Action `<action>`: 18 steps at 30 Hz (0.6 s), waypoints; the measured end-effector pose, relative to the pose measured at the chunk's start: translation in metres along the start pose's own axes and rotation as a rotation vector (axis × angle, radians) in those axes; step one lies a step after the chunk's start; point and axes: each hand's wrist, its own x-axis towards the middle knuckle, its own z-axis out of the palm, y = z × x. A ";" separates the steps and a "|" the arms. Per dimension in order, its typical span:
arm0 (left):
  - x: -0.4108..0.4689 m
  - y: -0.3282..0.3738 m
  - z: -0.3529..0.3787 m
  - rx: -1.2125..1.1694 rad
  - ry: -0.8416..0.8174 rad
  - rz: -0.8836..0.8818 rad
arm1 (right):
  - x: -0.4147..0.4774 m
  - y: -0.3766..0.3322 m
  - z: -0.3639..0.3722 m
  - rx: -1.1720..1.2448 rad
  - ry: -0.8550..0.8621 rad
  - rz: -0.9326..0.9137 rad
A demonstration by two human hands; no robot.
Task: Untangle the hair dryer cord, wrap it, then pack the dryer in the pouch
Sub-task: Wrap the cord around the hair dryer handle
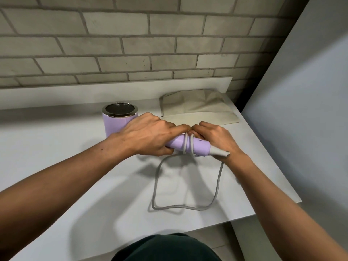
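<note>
A lilac hair dryer (117, 121) stands on its barrel on the white counter, its handle (199, 147) pointing right toward me. My left hand (148, 136) grips the handle near the barrel. My right hand (214, 138) holds the handle's far side, fingers on the grey cord (188, 144), which circles the handle in three turns. The rest of the cord (156, 185) lies in a loose loop on the counter in front of me. A beige cloth pouch (197, 106) lies flat behind my hands.
The counter (56, 147) ends at a brick wall (131, 44) behind and at an edge on the right, beside a pale wall panel (301, 110). My dark trousers (165, 249) show below the front edge.
</note>
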 end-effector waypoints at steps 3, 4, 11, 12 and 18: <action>0.002 -0.005 -0.001 -0.060 0.032 -0.053 | -0.009 -0.010 0.014 0.337 -0.072 0.192; 0.003 -0.006 -0.001 -0.086 0.040 -0.082 | -0.013 -0.018 0.016 0.432 -0.119 0.233; 0.013 -0.022 0.014 -0.169 -0.028 -0.328 | -0.026 -0.076 -0.010 0.444 -0.643 0.096; 0.014 -0.024 0.017 -0.153 -0.048 -0.334 | -0.027 -0.079 -0.016 0.422 -0.681 0.081; 0.013 -0.024 0.027 -0.111 -0.168 -0.292 | -0.014 -0.072 -0.066 0.220 -0.483 -0.005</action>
